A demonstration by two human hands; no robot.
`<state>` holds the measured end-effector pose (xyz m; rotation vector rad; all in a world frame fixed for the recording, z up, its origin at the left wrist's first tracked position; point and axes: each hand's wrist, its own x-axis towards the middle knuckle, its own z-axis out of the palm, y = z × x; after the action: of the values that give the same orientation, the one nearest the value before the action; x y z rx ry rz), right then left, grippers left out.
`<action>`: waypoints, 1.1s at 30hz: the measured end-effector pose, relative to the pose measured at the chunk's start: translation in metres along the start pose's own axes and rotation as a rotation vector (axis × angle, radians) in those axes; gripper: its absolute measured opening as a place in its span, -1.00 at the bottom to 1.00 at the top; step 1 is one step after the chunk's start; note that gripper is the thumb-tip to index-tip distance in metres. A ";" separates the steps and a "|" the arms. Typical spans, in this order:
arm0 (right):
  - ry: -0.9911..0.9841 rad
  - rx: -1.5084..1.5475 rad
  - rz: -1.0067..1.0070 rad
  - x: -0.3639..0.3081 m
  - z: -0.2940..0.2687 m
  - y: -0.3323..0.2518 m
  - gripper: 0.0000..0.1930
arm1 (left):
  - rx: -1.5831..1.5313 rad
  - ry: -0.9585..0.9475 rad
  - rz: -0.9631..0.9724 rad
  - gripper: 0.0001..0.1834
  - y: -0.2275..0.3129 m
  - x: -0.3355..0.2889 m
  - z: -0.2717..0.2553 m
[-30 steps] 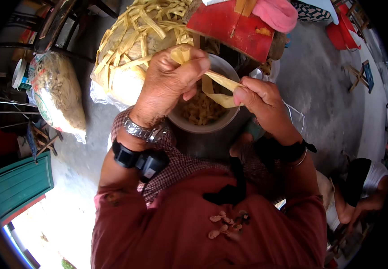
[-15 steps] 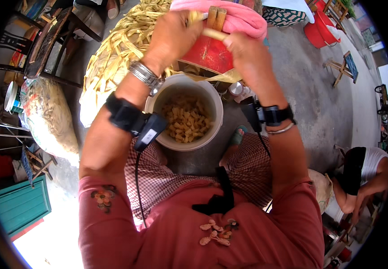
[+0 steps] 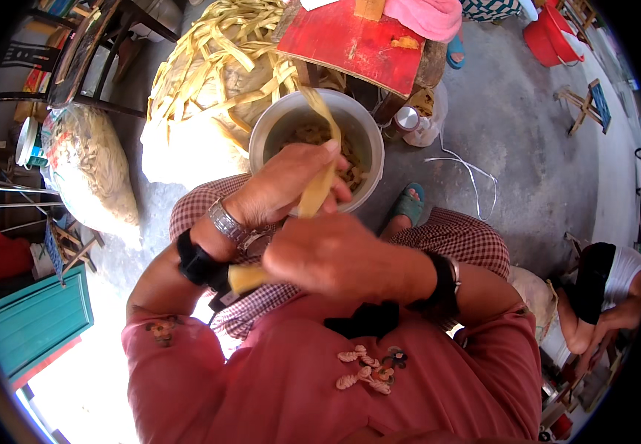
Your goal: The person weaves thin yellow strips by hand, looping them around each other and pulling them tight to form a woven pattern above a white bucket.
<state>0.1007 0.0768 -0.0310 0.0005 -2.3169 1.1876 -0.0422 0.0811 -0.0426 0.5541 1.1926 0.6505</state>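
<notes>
A long, flat, yellowish strip point(image 3: 316, 194), perhaps dried plant or vegetable, hangs across a white bucket point(image 3: 373, 166). Its upper part reaches toward the pile of like strips behind. My left hand point(image 3: 287, 181) grips it over the bucket's near rim, thumb on top. Closer to my body, my right hand point(image 3: 328, 255) is closed round the same strip, slightly blurred. A short end point(image 3: 248, 278) pokes out to the left of that fist. Small yellowish pieces point(image 3: 309, 135) lie in the bucket, partly hidden by my left hand.
Beyond the bucket stands a red board point(image 3: 357, 44) with a wooden block point(image 3: 370, 9) and pink cloth point(image 3: 427, 16). Strips are heaped on a pale sack point(image 3: 187, 144) at left. A lidded jar point(image 3: 407, 118) stands right of the bucket. Another person point(image 3: 601, 296) sits far right.
Both hands have come down from the wooden block on the red board to the bucket and my lap. The strip is now stretched between them. The pink cloth appears farther right.
</notes>
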 end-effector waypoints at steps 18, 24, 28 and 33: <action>0.479 0.190 0.660 0.010 -0.047 0.050 -0.68 | 0.942 0.338 1.041 -0.81 0.007 -0.008 -0.016; 0.198 0.306 0.624 0.000 -0.058 0.060 -0.53 | 1.010 0.492 1.286 -0.85 0.010 -0.008 -0.006; 0.237 0.275 0.664 0.000 -0.059 0.050 -0.58 | 0.728 0.418 1.159 -0.90 0.000 0.006 -0.014; 0.363 0.302 0.549 -0.007 -0.056 0.050 -0.67 | -0.057 0.002 0.724 -0.79 0.010 -0.003 -0.007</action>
<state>0.1211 0.1479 -0.0453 -0.7206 -1.8481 1.6319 -0.0516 0.0862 -0.0361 0.9474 0.9565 1.2912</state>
